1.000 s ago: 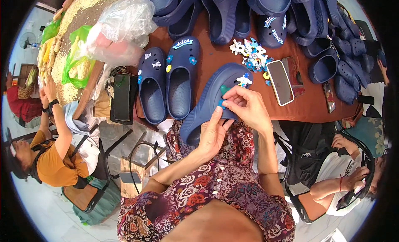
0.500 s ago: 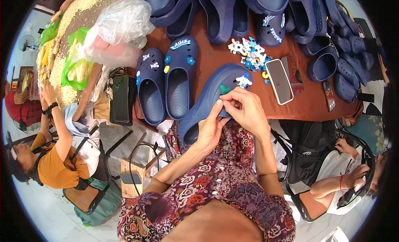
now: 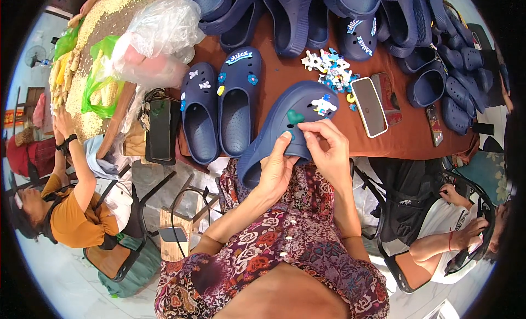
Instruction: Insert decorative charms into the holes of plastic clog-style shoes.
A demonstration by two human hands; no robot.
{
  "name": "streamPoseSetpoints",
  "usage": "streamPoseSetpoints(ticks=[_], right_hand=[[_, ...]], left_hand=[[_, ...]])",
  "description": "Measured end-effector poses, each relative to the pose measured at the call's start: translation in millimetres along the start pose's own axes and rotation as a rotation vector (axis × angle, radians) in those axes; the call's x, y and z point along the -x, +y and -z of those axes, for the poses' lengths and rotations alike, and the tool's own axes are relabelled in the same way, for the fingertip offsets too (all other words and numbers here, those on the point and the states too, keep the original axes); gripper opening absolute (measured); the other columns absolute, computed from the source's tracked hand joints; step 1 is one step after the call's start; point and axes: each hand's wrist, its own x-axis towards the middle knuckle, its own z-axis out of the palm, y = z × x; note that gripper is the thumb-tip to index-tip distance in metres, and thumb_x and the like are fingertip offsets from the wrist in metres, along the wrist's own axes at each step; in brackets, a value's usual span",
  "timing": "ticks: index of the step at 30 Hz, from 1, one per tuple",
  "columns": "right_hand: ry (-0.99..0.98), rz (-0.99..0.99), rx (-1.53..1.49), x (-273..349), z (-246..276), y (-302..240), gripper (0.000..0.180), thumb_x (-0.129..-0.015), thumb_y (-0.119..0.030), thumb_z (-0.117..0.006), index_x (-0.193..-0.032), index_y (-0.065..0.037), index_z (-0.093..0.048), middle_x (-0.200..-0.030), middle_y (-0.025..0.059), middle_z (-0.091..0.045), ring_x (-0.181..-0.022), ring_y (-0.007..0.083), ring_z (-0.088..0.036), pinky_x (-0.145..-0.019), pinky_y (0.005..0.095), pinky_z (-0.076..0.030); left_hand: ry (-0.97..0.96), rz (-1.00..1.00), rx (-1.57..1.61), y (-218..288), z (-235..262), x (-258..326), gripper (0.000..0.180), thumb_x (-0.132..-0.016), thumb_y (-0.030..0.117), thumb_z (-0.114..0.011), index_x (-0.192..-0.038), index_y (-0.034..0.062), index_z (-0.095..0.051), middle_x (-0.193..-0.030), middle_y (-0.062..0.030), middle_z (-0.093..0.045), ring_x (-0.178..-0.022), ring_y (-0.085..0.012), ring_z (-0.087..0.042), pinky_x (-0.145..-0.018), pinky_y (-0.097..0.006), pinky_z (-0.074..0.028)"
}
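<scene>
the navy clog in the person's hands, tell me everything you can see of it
The navy clog looks like moulded foam or rubber, with a rounded toe, small holes and a thick sole. It is tilted at the table's near edge, toe to the upper right, heel to the lower left. It carries a green heart, a white figure and a blue piece. The left hand grips it, thumb on top; whether the right hand's fingertips touch it is unclear.
</scene>
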Motion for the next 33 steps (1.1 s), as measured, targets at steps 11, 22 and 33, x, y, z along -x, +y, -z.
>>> streamPoseSetpoints(ticks=[11,22,33], right_hand=[[0.149,0.042,-0.215,10,2,7,0.017,-0.085,0.008,-0.058,-0.097,0.0,-0.067,-0.095,0.0049,-0.059,-0.081,0.0094,-0.058,-0.069,0.0215,-0.048],[0.137,0.195,0.155,21,6,-6,0.037,-0.066,-0.002,-0.077,-0.101,-0.005,-0.066,-0.099,0.0112,-0.057,-0.093,0.0229,-0.058,-0.078,0.0312,-0.049],[0.138,0.126,0.274,25,-14,20,0.059,-0.065,-0.01,-0.078,-0.113,-0.001,-0.044,-0.101,0.0138,-0.051,-0.084,0.0259,-0.057,-0.074,0.0359,-0.048]], left_hand=[[-0.016,-0.035,0.051,7,-2,-5,0.038,-0.088,0.018,-0.064,-0.118,0.0011,-0.048,-0.116,-0.0091,-0.056,-0.107,-0.0196,-0.058,-0.094,-0.038,-0.05],[0.001,0.132,0.416,19,5,-16,0.036,-0.086,0.024,-0.068,-0.114,0.0046,-0.055,-0.117,-0.0087,-0.061,-0.109,-0.0201,-0.059,-0.1,-0.035,-0.046],[-0.095,0.166,0.562,26,4,-25,0.038,-0.089,0.023,-0.065,-0.118,0.0014,-0.053,-0.119,-0.0112,-0.061,-0.111,-0.0224,-0.059,-0.098,-0.035,-0.049]])
